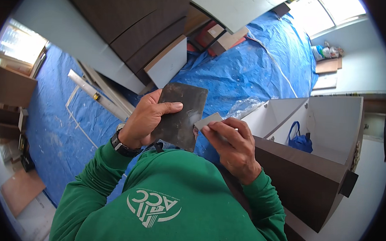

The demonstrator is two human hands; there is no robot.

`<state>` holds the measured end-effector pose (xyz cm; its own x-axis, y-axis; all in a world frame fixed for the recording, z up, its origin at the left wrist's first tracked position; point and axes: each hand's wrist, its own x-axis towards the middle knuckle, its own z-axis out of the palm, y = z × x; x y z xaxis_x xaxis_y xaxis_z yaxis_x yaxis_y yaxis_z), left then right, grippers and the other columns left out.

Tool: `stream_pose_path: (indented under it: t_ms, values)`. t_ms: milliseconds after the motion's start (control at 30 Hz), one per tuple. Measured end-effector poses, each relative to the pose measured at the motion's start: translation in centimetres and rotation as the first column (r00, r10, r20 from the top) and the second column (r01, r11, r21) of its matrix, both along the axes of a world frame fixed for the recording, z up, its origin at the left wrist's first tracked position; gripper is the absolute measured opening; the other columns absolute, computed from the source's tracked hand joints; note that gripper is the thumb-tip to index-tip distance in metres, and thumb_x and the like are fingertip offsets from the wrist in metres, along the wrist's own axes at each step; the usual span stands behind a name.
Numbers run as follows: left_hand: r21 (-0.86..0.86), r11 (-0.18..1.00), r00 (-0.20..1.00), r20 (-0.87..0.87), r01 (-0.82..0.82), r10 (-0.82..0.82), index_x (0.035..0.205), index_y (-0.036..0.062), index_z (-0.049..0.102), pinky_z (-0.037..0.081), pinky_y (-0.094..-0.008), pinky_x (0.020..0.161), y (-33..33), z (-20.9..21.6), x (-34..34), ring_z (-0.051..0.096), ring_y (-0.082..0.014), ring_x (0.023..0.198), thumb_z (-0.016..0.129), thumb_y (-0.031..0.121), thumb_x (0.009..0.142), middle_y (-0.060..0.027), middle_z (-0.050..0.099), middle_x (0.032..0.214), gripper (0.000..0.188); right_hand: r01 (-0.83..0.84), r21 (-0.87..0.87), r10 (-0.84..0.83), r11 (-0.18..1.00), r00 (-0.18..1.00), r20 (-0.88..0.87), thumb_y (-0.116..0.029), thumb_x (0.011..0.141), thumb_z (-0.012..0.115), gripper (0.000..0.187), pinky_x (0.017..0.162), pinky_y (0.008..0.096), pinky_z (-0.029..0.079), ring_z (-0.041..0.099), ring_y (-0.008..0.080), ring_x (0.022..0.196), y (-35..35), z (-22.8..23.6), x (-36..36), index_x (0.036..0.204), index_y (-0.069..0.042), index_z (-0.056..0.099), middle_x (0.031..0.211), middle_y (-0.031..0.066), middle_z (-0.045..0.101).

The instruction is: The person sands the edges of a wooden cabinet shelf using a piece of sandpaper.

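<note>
My left hand grips a dark, scuffed rectangular sheet by its left edge, thumb across its face, holding it up in front of my chest. My right hand pinches a small grey block and presses it against the sheet's right edge. A black watch sits on my left wrist. Both arms wear green sleeves.
A blue tarp covers the floor. A dark-sided cabinet carcass with white interior lies at my right, a blue bag inside it. Dark and white panels lean at the top left. A long level lies on the tarp.
</note>
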<state>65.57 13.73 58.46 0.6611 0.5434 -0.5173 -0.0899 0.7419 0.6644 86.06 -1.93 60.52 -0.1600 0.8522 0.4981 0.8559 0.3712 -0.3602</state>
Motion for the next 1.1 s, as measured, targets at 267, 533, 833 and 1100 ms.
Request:
stream_pose_path:
  t_ms: [267, 533, 833, 1100]
  values:
    - [-0.017, 0.989, 0.982, 0.123, 0.149, -0.146, 0.125, -0.0035, 0.059, 0.065, -0.0344, 0.082, 8.3, 0.2, 9.2, 0.074, -0.0192, 0.095, 0.064, 0.001, 0.096, -0.0137, 0.072, 0.113, 0.03, 0.221, 0.002, -0.221, 0.975, 0.975, 0.033, -0.001, 0.068, 0.076, 0.037, 0.08, 0.0365, 0.058, 0.065, 0.0249, 0.097, 6.0, 1.1, 6.2, 0.105, -0.007, 0.081, 0.112, 0.003, 0.068]
    - [-0.063, 0.96, 0.96, 0.09, 0.271, -0.265, 0.122, -0.0021, 0.061, 0.066, -0.0355, 0.08, 14.2, 1.2, 16.6, 0.075, -0.0199, 0.093, 0.064, 0.003, 0.096, -0.0131, 0.073, 0.109, 0.026, 0.374, -0.001, -0.374, 0.927, 0.926, -0.05, 0.002, 0.067, 0.077, 0.041, 0.081, 0.0364, 0.059, 0.066, 0.0253, 0.097, 9.2, 2.2, 11.1, 0.107, -0.007, 0.08, 0.111, 0.0057, 0.07]
    - [-0.062, 0.937, 0.938, 0.069, 0.343, -0.339, 0.124, 0.0003, 0.061, 0.063, -0.0336, 0.084, 15.2, 0.5, 24.8, 0.073, -0.0171, 0.095, 0.066, 0.003, 0.096, -0.0105, 0.072, 0.112, 0.029, 0.487, -0.024, -0.488, 0.873, 0.872, -0.035, 0.005, 0.072, 0.076, 0.042, 0.081, 0.0356, 0.059, 0.066, 0.0258, 0.099, 8.5, 1.8, 16.7, 0.111, -0.008, 0.079, 0.115, 0.0046, 0.071]
    - [0.051, 0.909, 0.906, 0.073, 0.413, -0.416, 0.125, 0.0, 0.061, 0.063, -0.0332, 0.083, 13.4, 1.9, 34.7, 0.073, -0.0169, 0.094, 0.066, 0.002, 0.096, -0.0104, 0.072, 0.111, 0.03, 0.516, 0.081, -0.519, 0.853, 0.855, 0.013, -0.001, 0.071, 0.078, 0.038, 0.082, 0.0355, 0.058, 0.065, 0.0249, 0.098, 6.4, 2.0, 25.6, 0.108, -0.008, 0.08, 0.113, 0.0026, 0.071]
